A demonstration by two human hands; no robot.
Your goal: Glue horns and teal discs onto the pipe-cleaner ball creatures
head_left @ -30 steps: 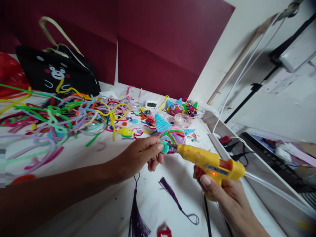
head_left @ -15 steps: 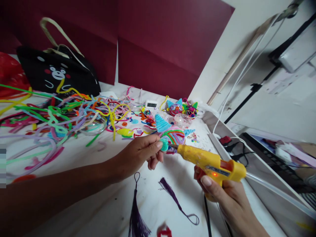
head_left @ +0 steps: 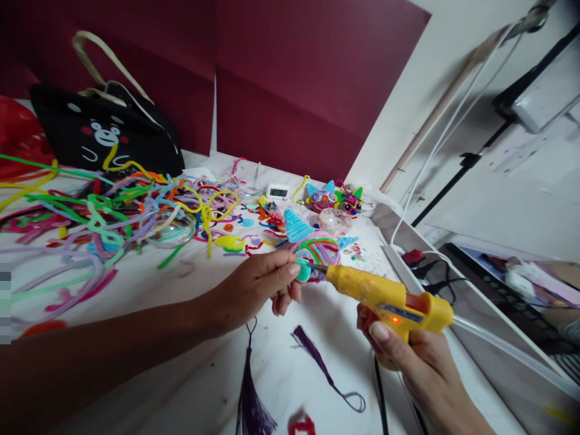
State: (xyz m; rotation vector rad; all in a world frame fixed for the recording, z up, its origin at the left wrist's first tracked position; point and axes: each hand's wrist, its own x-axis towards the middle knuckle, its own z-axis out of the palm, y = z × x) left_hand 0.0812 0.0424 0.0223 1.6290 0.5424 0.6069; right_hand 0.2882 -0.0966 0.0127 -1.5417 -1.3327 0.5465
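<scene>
Between the thumb and fingers of my left hand [head_left: 267, 281] is a small teal pipe-cleaner coil [head_left: 303, 270]. My right hand [head_left: 408, 356] grips a yellow hot glue gun [head_left: 376, 290], its red light lit and a clear glue stick [head_left: 507, 344] sticking out behind. The gun's metal nozzle is at the coil; whether it touches cannot be made out. Just behind them lies a striped pipe-cleaner head [head_left: 319, 249] with light-blue ears, partly hidden by the hand and nozzle. Two purple tassels [head_left: 254, 393] lie on the white table below my hands.
Tangled pipe cleaners [head_left: 104, 217] cover the left side, with a black bag [head_left: 109, 133] behind. Two finished-looking animal heads [head_left: 348, 204], a clear ball [head_left: 334, 222] and a small digital clock [head_left: 277, 191] stand at the back. A grey tray edge with cables [head_left: 435, 272] borders the right.
My left hand and the teal coil have shifted very slightly right and down. The glue gun stays nearly still with its nozzle at the coil.
</scene>
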